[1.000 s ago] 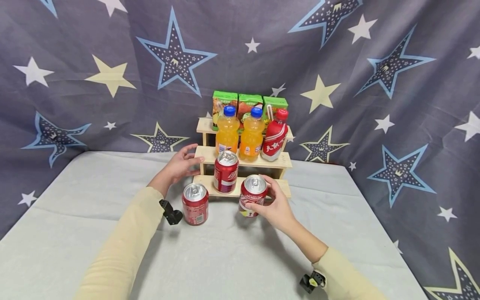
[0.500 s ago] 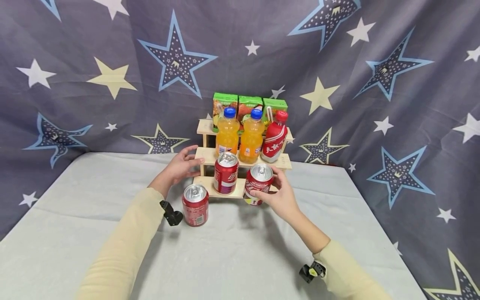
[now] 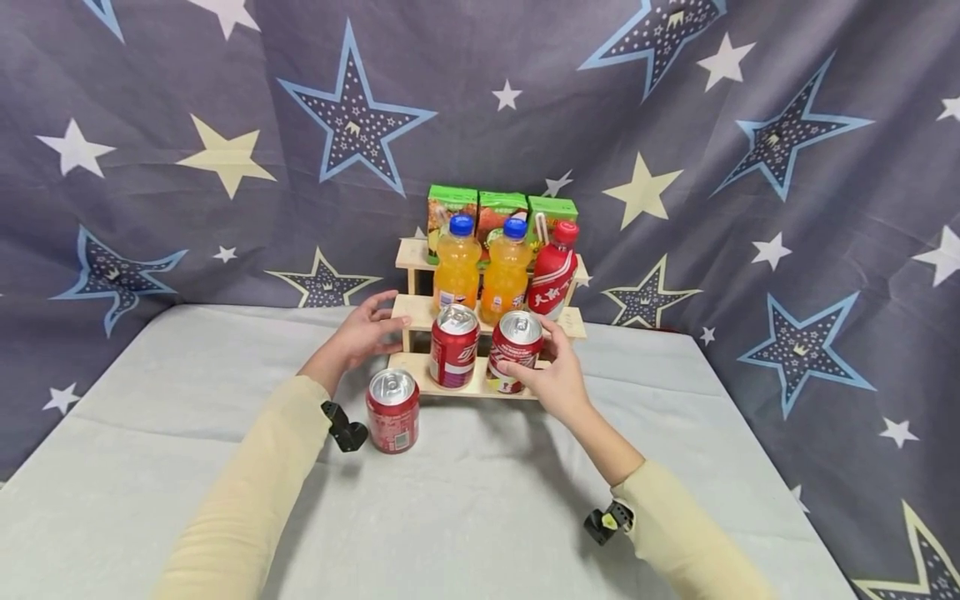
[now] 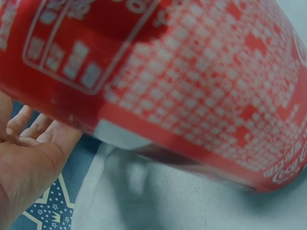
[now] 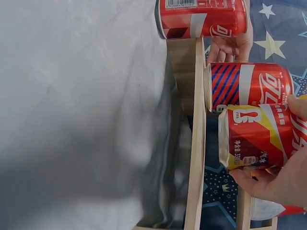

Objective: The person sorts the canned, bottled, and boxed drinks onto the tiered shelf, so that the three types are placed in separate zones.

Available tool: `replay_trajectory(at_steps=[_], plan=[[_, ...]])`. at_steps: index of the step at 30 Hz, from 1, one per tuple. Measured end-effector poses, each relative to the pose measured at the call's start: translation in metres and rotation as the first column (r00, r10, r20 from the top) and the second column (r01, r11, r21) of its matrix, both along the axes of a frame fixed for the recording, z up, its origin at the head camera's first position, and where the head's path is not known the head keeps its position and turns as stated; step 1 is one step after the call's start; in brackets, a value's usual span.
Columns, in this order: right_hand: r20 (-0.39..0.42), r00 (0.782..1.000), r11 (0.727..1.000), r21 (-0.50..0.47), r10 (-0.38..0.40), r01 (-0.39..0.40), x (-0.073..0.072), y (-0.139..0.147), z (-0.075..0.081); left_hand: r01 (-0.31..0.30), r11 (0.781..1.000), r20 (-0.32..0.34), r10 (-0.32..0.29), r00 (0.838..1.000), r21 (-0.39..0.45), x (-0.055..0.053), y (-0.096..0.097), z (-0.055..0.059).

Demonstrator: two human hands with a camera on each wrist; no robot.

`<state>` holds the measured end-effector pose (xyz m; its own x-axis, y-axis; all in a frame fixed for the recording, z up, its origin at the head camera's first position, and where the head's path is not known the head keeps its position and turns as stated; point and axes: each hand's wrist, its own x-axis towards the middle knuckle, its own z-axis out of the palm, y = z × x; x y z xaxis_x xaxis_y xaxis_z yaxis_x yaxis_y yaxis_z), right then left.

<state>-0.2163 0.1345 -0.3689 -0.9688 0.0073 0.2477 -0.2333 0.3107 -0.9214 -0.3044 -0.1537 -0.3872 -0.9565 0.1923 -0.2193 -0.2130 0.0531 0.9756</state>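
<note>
My right hand [image 3: 561, 383] grips a red soda can [image 3: 512, 345] upright at the right of the lowest step. A small gap shows between the can's bottom and the board in the right wrist view. Beside it a second red can [image 3: 454, 348] stands on that step. My left hand [image 3: 358, 337] holds the left end of the middle step of the wooden display rack [image 3: 416, 310], fingers partly hidden. A third red can [image 3: 393, 414] stands on the table by my left wrist and fills much of the left wrist view.
Two orange drink bottles [image 3: 457, 268] and a red bottle [image 3: 553, 279] stand on the middle step. Several green-topped juice cartons [image 3: 501, 218] line the top step. A star-patterned curtain [image 3: 480, 50] hangs behind the pale cloth-covered table [image 3: 465, 517].
My right hand has carried its can up and back from in front of the rack to over the lowest step, next to the second can. My left hand has stayed put.
</note>
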Motion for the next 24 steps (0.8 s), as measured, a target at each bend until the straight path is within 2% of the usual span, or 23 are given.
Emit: replay_trajectory(at_steps=[10,24], plan=[[0.036,0.999,1.000,-0.006,-0.005,0.005,-0.007,-0.006,-0.005,0.000,1.000,-0.005,0.000,1.000,0.005,-0.001,0.000,-0.002],[0.009,0.998,0.997,0.019,-0.068,0.068,-0.017,-0.009,-0.014,-0.004,1.000,0.003,0.004,1.000,-0.008,0.001,0.002,0.000]])
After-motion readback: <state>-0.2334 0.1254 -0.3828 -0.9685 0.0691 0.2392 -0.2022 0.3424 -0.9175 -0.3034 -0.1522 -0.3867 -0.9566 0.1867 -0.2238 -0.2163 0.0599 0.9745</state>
